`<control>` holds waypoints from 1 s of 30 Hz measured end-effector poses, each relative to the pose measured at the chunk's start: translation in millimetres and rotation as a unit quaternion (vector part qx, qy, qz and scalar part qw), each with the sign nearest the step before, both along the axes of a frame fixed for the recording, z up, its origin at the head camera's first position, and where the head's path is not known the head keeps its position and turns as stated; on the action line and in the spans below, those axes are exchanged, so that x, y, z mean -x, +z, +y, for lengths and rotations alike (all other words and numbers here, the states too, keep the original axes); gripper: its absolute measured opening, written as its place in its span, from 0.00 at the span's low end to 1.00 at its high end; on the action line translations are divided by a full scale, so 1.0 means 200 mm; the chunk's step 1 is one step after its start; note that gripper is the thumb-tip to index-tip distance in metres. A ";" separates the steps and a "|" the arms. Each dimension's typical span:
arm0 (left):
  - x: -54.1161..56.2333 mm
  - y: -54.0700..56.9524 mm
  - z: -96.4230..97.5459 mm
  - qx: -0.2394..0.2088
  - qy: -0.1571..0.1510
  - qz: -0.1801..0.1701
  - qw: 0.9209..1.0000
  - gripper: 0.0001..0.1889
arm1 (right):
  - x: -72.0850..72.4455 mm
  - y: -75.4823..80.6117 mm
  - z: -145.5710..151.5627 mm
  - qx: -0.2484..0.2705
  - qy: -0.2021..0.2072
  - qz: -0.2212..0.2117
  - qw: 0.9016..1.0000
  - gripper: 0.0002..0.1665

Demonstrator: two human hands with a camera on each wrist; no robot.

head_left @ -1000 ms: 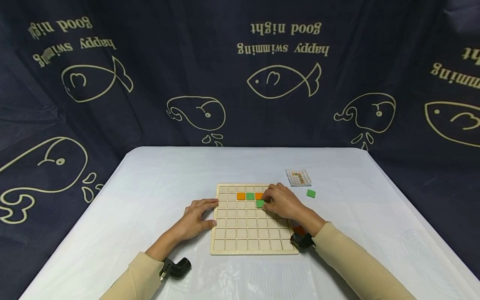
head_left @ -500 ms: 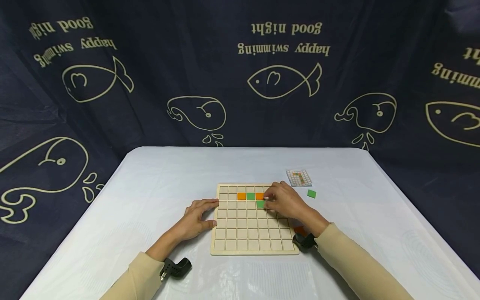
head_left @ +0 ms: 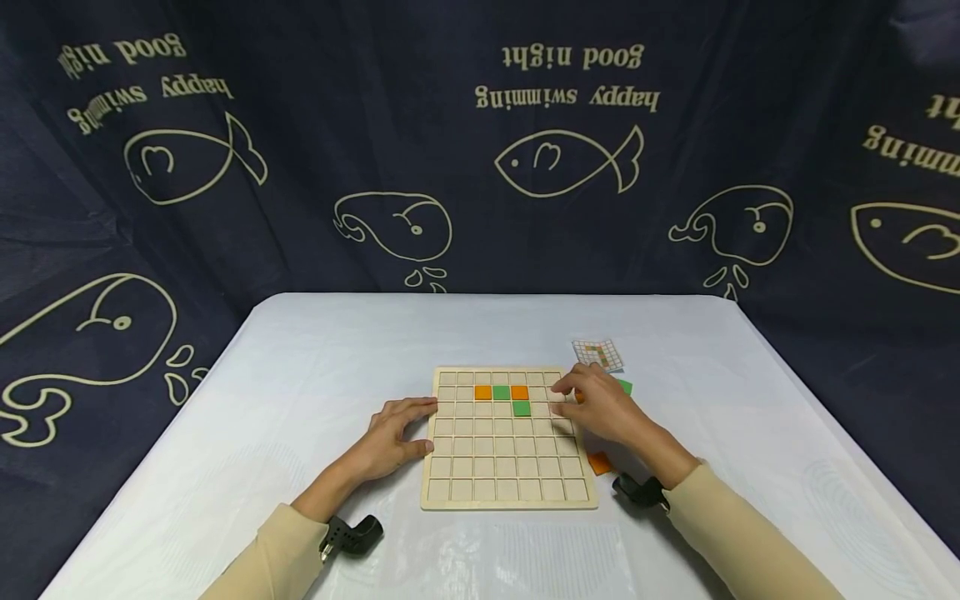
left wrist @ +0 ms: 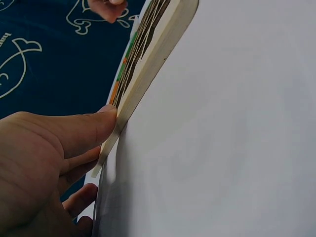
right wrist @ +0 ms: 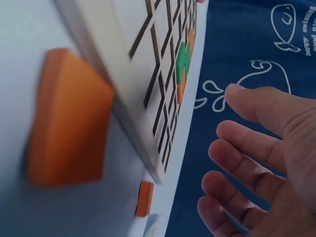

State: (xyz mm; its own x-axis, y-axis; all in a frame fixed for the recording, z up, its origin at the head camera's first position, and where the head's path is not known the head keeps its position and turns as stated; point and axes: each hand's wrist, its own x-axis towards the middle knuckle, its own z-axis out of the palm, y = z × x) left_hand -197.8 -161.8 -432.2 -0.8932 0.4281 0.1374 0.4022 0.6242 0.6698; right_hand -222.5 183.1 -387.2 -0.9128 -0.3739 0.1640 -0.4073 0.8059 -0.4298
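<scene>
A pale wooden grid board [head_left: 483,467] lies on the white table. Two orange tiles and a green tile [head_left: 501,392] between them sit in its second row. Below the right-hand orange tile [head_left: 520,392] is another green tile [head_left: 522,408]. My left hand [head_left: 390,437] rests at the board's left edge, thumb and fingertips touching it. Over the board's right edge hovers my right hand [head_left: 603,404], fingers loosely bent and holding nothing in the right wrist view. A loose orange tile [head_left: 580,397] shows partly behind its fingers.
Another loose orange tile [head_left: 600,463] lies against the board's right side. A loose green tile [head_left: 626,387] is partly hidden behind the right hand. Behind it lies a pattern card [head_left: 597,353] with a printed grid. A dark curtain [head_left: 480,250] hangs beyond the table.
My right hand has left the green tile in the third row and moved right, off the coloured tiles. The loose orange tiles now show more. My left hand stays put.
</scene>
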 end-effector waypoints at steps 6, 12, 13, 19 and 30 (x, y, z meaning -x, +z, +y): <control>0.00 0.00 0.00 0.005 -0.001 0.009 1.000 0.29 | -0.07 -0.01 0.07 -0.011 -0.010 0.008 1.000 0.16; 0.00 0.00 0.00 0.007 0.001 0.008 1.000 0.29 | -0.13 -0.03 0.14 -0.025 -0.016 0.021 0.999 0.14; 0.00 0.00 0.00 0.008 0.001 0.007 1.000 0.29 | -0.14 -0.04 0.14 -0.026 -0.017 0.020 0.999 0.14; 0.01 0.00 0.00 0.007 -0.002 0.009 1.000 0.29 | -0.20 -0.05 0.19 -0.037 -0.013 0.012 0.999 0.15; 0.00 0.00 0.00 0.003 0.003 0.001 1.000 0.29 | -0.26 -0.09 0.27 -0.047 0.014 -0.003 0.999 0.16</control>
